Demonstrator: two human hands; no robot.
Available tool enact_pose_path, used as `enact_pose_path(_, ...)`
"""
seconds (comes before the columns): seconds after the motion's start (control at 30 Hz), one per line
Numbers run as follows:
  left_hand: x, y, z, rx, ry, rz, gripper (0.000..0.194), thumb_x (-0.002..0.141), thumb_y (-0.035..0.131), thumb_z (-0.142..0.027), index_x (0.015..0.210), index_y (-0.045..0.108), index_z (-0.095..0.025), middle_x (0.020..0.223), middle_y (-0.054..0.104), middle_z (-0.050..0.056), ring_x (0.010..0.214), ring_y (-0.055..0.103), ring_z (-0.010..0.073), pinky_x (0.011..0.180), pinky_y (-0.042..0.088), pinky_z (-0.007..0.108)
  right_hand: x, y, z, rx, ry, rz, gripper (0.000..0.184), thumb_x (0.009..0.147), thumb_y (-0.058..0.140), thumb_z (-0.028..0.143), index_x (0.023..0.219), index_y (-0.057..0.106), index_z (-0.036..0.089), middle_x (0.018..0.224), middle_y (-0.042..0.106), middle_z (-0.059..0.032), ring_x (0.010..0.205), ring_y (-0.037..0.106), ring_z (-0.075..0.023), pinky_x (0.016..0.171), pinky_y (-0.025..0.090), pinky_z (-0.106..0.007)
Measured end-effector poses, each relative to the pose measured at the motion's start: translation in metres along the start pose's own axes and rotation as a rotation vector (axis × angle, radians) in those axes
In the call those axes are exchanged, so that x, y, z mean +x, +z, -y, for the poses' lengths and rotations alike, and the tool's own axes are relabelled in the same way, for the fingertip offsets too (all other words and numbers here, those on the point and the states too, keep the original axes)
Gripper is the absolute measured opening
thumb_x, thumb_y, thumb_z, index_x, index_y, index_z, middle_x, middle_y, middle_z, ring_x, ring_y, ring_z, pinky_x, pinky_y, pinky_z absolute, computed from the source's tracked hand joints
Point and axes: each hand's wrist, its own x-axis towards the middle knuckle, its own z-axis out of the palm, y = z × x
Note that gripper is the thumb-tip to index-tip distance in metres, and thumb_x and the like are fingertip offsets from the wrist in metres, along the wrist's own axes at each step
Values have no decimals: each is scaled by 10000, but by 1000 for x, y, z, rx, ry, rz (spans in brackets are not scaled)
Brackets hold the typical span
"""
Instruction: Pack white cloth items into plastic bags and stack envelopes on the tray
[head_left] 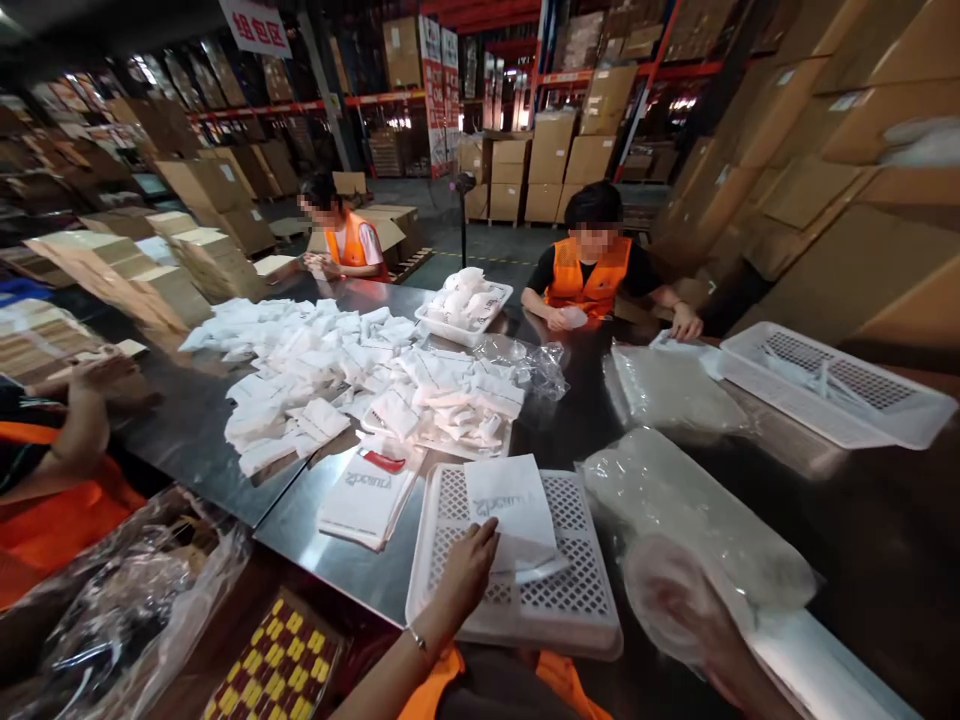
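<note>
A white perforated plastic basket lies bottom up on the metal table in front of me. On it is a flat white bag with grey printed lettering. My left hand is closed on the bag's lower left edge. Off to the right, my right hand is blurred and holds a translucent round thing whose kind I cannot make out. Beside the basket lies a stack of printed white bags with a red-handled tool on top.
A big heap of white packets covers the table's left part. Clear plastic packs lie to the right, near a white basket. Two co-workers in orange vests sit across; another person's arm is at left.
</note>
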Motion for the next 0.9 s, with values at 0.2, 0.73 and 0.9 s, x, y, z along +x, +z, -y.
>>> enact_pose_path(0.2, 0, 9, -2, -130, -14, -62, 699, 742, 346, 77, 1392, 471, -149, 1453, 448, 122, 1215, 553, 246, 1006, 512, 430, -80, 88, 46, 677, 426, 371, 800, 527, 802, 404, 1262, 495, 321, 1280, 620, -63, 1145, 597, -305, 1001, 484, -443)
enact_pose_path(0.73, -7, -23, -33, -97, 145, -17, 566, 894, 322, -15, 1432, 387, -179, 1368, 514, 113, 990, 595, 238, 772, 573, 336, -45, 151, 41, 28, 308, 350, 696, 547, 593, 364, 1208, 426, 219, 459, 527, 69, 295, 447, -148, 288, 255, -217)
enact_pose_path(0.9, -6, -28, -54, -40, 217, 30, 606, 861, 345, -2, 1452, 346, -139, 1364, 511, 136, 924, 591, 243, 641, 535, 293, -29, 153, 56, 144, 217, 343, 458, 566, 665, 440, 935, 509, 218, 502, 541, 62, 378, 508, -134, 344, 326, -215)
